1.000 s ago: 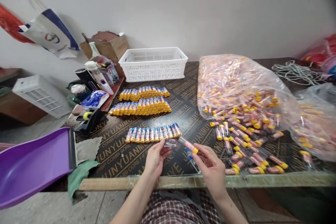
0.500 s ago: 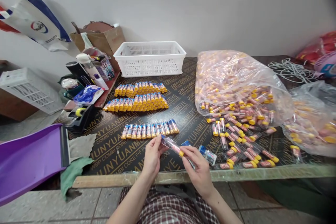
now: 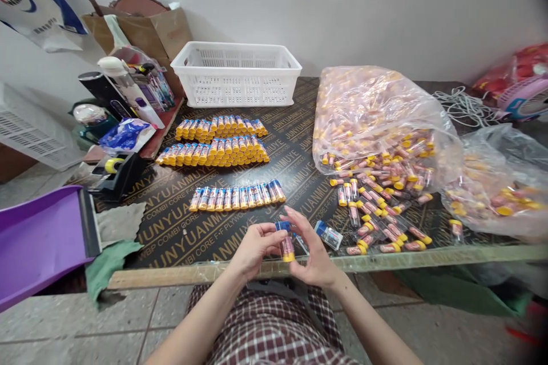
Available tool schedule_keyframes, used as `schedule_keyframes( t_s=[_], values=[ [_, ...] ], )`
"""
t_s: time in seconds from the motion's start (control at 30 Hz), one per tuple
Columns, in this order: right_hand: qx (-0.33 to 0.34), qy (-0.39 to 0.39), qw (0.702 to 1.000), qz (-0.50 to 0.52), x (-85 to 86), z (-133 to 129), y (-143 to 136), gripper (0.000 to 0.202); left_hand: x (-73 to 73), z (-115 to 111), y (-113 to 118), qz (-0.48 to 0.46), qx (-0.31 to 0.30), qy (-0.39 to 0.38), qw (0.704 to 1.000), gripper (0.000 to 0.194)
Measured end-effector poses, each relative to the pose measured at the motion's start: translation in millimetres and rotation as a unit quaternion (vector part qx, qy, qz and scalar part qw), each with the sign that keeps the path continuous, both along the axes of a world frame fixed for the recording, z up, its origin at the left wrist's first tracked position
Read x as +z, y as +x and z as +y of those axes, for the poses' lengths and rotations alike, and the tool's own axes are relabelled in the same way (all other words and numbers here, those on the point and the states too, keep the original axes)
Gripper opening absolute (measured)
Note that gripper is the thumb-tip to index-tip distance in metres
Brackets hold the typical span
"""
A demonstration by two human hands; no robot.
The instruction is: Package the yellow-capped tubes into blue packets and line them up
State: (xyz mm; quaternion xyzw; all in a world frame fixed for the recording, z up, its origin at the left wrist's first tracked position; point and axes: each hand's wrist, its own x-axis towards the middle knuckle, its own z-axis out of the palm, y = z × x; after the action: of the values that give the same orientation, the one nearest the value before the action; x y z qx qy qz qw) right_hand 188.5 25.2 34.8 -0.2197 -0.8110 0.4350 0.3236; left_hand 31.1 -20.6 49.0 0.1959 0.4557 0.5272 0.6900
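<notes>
A small clear tube (image 3: 287,245) with a blue top and yellow cap stands nearly upright, cap down, above the table's front edge. My left hand (image 3: 253,248) is closed on it, pinching near its blue end. Around the tube's right side curves my right hand (image 3: 314,256), fingers spread, thumb near the yellow cap; whether its fingertips press on the tube I cannot tell. Beyond my hands lies a row of blue-labelled tubes (image 3: 235,198). Flat blue-and-clear packets (image 3: 329,235) lie right of my hands, one partly hidden behind my fingers.
Stacked blue-labelled tubes (image 3: 214,151) lie before a white basket (image 3: 235,82). On the right, tubes without blue labels (image 3: 385,222) spill from a large plastic bag (image 3: 363,108); another bag (image 3: 492,182) sits beside it. A tape dispenser (image 3: 115,174) and purple dustpan (image 3: 43,245) are left.
The tube has turned from slanting to nearly upright, yellow cap down. My right hand has left its pinch on the cap and spread around the tube. The camera view has shifted.
</notes>
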Motion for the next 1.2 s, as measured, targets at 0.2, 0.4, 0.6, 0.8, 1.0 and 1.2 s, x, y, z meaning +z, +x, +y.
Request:
schedule_keyframes(
  t_s=[0.2,0.4,0.6,0.8,1.0,1.2],
  values=[
    [0.013,-0.046,0.998,0.032,-4.9,-3.0,0.5,0.088,-0.6,-3.9,3.6,-0.008,0.006,-0.017,1.000,0.035],
    [0.005,-0.053,0.996,0.068,-6.1,-6.0,-1.8,0.089,0.5,-4.9,5.2,-0.002,0.014,-0.017,1.000,0.036],
    [0.002,-0.051,0.995,0.083,-6.1,-5.2,-2.1,0.090,2.8,-4.1,5.5,0.001,0.018,-0.015,1.000,0.035],
    [-0.002,-0.047,0.995,0.087,-6.3,-9.0,-4.3,0.089,2.8,-5.9,8.3,0.007,0.024,-0.021,0.999,0.037],
    [0.016,0.016,1.000,-0.012,-2.0,18.2,5.5,0.087,-0.6,6.0,-1.2,0.052,0.042,-0.010,0.998,0.040],
    [-0.352,0.137,0.875,-0.302,-27.1,138.9,48.6,0.046,-11.9,76.5,-40.2,0.380,0.119,0.055,0.916,0.057]
  ],
)
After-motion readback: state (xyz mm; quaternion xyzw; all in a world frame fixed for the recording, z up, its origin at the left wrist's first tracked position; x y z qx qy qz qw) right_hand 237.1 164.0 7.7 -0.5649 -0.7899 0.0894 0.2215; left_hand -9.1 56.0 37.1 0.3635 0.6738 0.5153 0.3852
